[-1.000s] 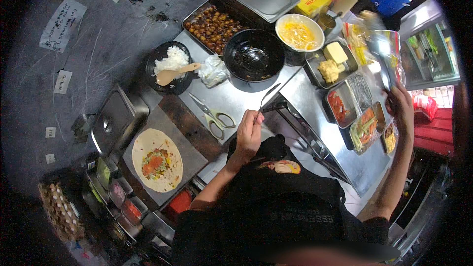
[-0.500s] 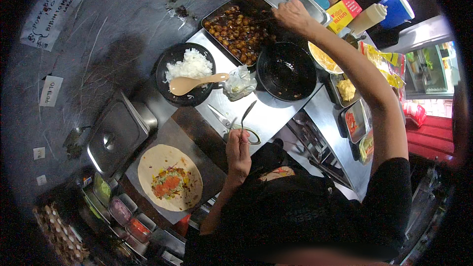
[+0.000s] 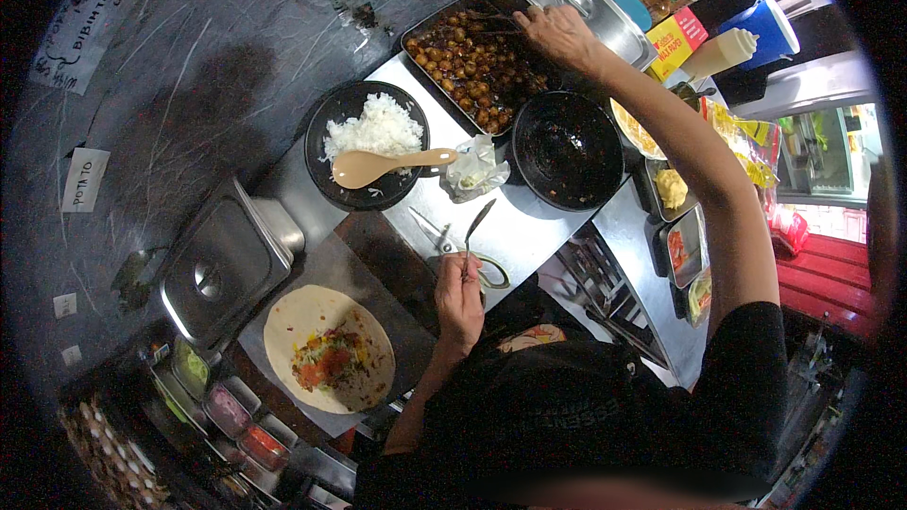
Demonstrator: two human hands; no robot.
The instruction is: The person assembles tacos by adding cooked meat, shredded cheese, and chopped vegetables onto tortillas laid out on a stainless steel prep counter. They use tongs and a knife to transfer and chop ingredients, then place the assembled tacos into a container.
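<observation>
My left hand (image 3: 460, 307) is closed around the handle of a metal spoon (image 3: 478, 227), which points up and away over the white counter. Beside it lie scissors (image 3: 436, 234), partly hidden by the hand. My right arm reaches far out to a metal tray (image 3: 436, 88) of glazed, sauce-coated small potatoes (image 3: 470, 64). There my right hand (image 3: 559, 36) grips a thin dark utensil (image 3: 499, 21) reaching over the potatoes; its exact kind is unclear. At the near left, a flatbread (image 3: 283, 326) with shredded filling (image 3: 331, 359) rests on paper.
A black bowl of rice (image 3: 373, 127) has a wooden paddle (image 3: 378, 166) across it. Next to it are crumpled plastic (image 3: 475, 170) and a dark pan (image 3: 567, 156). Lidded steel containers (image 3: 222, 269) stand left. Squeeze bottles (image 3: 723, 52) and topping trays (image 3: 682, 250) line the right.
The view has shifted slightly, so the counter items sit a little farther right. My right hand has moved slightly over the potato tray. My left hand still holds the spoon.
</observation>
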